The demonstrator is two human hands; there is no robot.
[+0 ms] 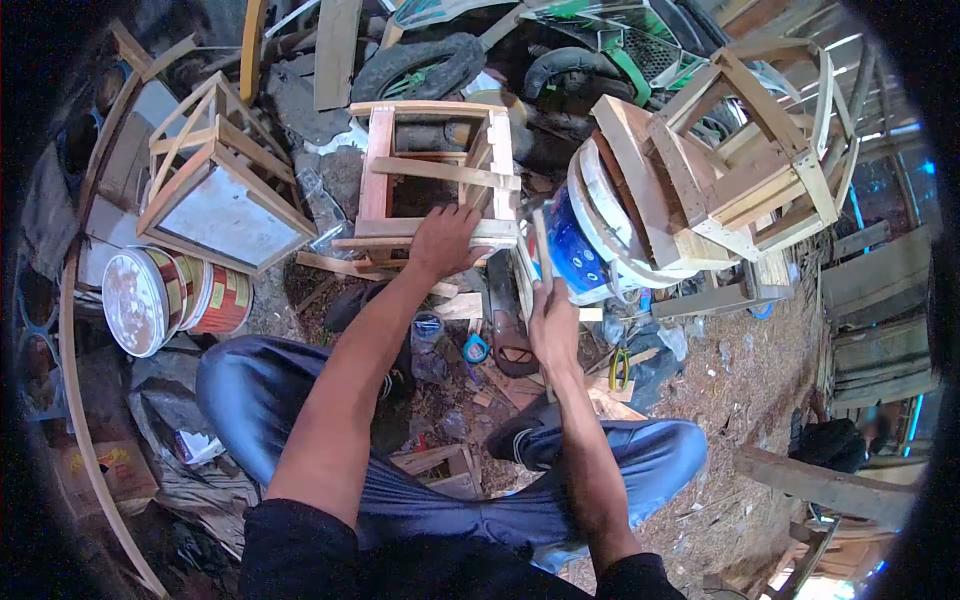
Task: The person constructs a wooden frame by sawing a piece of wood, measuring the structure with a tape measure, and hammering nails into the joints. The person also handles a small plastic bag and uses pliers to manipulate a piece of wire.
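A small wooden frame [375, 190], with several rails and a slat across its middle, is in front of me. My left hand [443, 242] lies over its near rail, fingers bent round the wood. To the right, my right hand [552, 318] is closed round a narrow wooden strip [543, 245] that points away from me, beside the frame's right corner. On the ground between my legs are a blue tape measure [475, 348] and wood offcuts [460, 306]. Yellow-handled pliers [620, 369] rest right of my right hand.
A blue-and-white bucket [577, 245] stands at right, with wooden frames [740, 170] piled on it. At left, another wooden frame [225, 215] with a pale panel sits above paint buckets [140, 303]. A motorbike wheel [420, 75] and green-trimmed bodywork [625, 60] are behind.
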